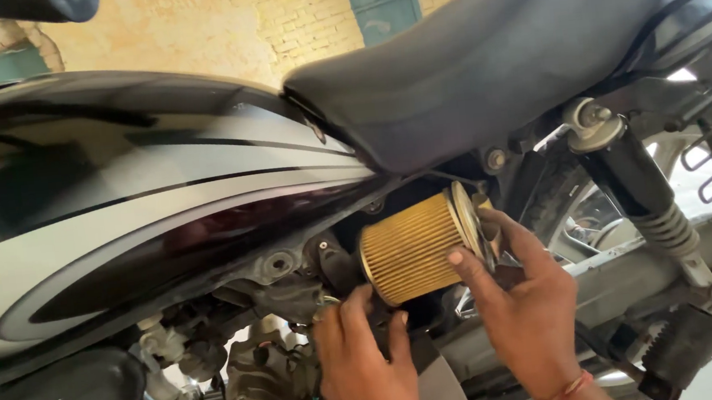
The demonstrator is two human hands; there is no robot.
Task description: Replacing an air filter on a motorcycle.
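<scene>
Pleated yellow air filter [413,248]: pinched at its end cap by right hand [522,297]; left hand [362,356] curled beneath, fingers on frame. Best kept level under motorcycle seat [481,57].

Black seat [481,49] above, grey-striped fuel tank [112,197] left, rear shock absorber [637,186] right, brick wall [269,17] behind.
</scene>
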